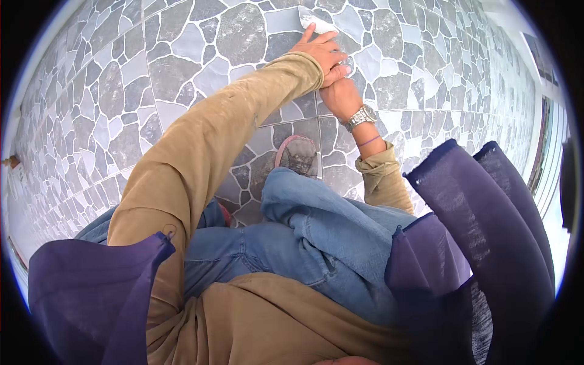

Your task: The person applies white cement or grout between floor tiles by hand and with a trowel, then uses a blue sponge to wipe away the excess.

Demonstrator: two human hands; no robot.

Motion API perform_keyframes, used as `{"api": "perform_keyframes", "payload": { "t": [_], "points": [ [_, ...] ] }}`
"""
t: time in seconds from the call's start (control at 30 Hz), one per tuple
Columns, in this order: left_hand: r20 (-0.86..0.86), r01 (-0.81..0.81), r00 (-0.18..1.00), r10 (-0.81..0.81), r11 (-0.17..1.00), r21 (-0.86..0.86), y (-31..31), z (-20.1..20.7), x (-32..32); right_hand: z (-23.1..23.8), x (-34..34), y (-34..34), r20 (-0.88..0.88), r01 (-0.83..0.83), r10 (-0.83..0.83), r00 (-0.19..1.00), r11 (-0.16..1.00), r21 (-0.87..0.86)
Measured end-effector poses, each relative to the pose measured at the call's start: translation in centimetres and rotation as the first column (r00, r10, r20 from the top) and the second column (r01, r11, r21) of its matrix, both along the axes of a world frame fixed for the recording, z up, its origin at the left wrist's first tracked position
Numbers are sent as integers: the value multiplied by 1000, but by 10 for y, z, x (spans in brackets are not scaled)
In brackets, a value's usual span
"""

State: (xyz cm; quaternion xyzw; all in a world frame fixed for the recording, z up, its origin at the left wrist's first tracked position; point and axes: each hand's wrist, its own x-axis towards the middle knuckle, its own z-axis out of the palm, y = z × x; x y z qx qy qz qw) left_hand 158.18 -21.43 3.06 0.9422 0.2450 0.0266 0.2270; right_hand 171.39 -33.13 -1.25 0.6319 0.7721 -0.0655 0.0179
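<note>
My left hand [323,53] reaches forward over the stone-patterned tiles [241,35], its fingers spread. The index fingertip touches a whitish-grey, curved flat piece [317,23] whose kind I cannot make out. The left thumb rests against my right hand [342,97], just behind and below it. That right hand is closed, its fingers mostly hidden by the left hand. A small shiny, greyish patch shows beside the left fingers; what it belongs to is unclear. On the right wrist are a metal watch [361,117] and a thin purple band [368,140].
My shoe [297,155] stands on the tiles below my hands, and my bent knees in blue jeans [292,243] are close behind. Dark purple cloth [486,207] hangs at both sides. A pale edge with a railing-like strip [540,143] runs along the far right.
</note>
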Motion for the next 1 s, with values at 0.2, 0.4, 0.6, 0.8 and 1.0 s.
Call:
{"api": "perform_keyframes", "payload": {
  "t": [0.2,0.4,0.6,0.8,1.0],
  "points": [
    [407,281,901,-149,915,-288,-60,-33,-15,46,-22,-61,-121,178,-246,962,896,-407],
    [536,353,832,-141,880,-317,-55,-40,4,27,-16,-57,-373,156,-177,911,984,-87],
    [440,346,872,-215,907,-241,79,-59,19,12,-12,78,-341,234,-340,876,920,-316],
    [492,368,853,-176,871,-325,-16,-44,15,16,-2,-17,-390,113,-93,916,993,31],
    [531,281,843,-81,909,-307,46,-57,47,11,32,51,-146,24,-32,989,998,-58]
  ]
}}
